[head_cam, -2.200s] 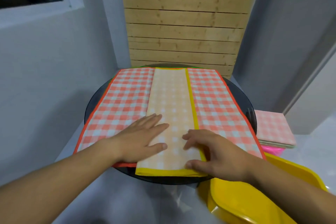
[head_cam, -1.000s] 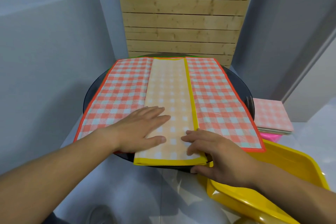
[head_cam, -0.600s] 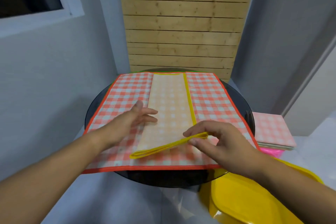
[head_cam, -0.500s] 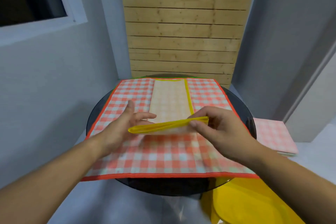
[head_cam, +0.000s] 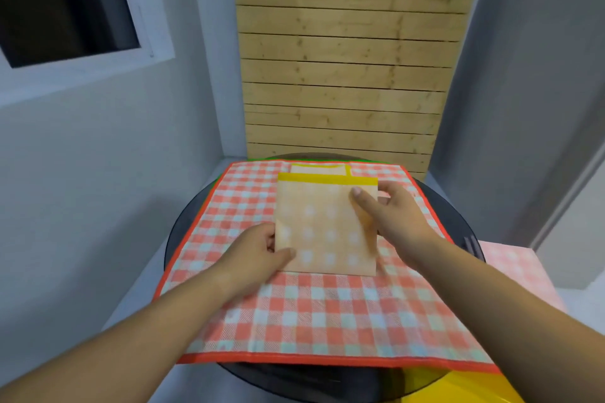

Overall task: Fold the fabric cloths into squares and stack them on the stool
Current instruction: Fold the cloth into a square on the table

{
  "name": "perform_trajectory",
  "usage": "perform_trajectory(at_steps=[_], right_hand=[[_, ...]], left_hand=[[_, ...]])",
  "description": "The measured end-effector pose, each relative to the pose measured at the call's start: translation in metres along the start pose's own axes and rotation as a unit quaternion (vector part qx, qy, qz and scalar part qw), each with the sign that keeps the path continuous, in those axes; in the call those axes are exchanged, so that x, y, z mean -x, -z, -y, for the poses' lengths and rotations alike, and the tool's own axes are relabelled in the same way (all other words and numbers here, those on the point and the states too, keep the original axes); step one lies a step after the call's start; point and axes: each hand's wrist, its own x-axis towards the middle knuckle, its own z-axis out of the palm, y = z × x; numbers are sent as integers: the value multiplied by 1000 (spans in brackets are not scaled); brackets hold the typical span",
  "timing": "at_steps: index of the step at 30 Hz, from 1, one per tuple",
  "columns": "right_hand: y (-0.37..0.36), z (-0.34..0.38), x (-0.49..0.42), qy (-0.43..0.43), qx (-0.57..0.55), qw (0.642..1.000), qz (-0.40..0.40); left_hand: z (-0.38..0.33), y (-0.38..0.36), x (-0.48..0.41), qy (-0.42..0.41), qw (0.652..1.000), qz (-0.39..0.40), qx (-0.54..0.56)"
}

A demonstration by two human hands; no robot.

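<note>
A yellow-edged checked cloth lies folded over on itself, its near half turned away from me so the yellow hem sits near the far end. My left hand pinches its near left corner with thumb on top. My right hand holds its right edge near the far corner, thumb on top. Under it a red-checked cloth lies spread flat over the round dark table. At the right edge, a stack of folded pink checked cloths lies below table height; the stool beneath it is hidden.
A yellow plastic chair shows under the table's near right edge. A wooden slat panel stands behind the table between grey walls. A window is in the wall at the upper left.
Both hands lifted the near end of the yellow-edged strip and carried it away from me, folding it in half. The view tilted up.
</note>
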Motion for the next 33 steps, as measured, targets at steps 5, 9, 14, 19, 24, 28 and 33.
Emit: perform_trajectory(at_steps=[5, 9, 14, 19, 24, 28, 33], right_hand=[[3, -24, 13, -68, 96, 992, 44], [6, -34, 19, -35, 144, 988, 47], [15, -30, 31, 6, 181, 982, 52], [20, -37, 42, 17, 237, 969, 74], [13, -51, 38, 18, 280, 957, 68], [8, -53, 41, 38, 326, 942, 74], [0, -58, 48, 74, 446, 887, 97]], left_hand=[[-5, -1, -9, 11, 1000, -16, -1], [-7, 0, -15, 47, 999, -25, 9], [-13, -2, -10, 92, 996, 3, 0], [-12, -11, 5, 107, 991, 5, -83], [-10, -18, 15, 52, 982, 19, -183], [-8, -23, 18, 46, 968, 41, -243], [-10, -31, 21, 23, 938, 18, -347]])
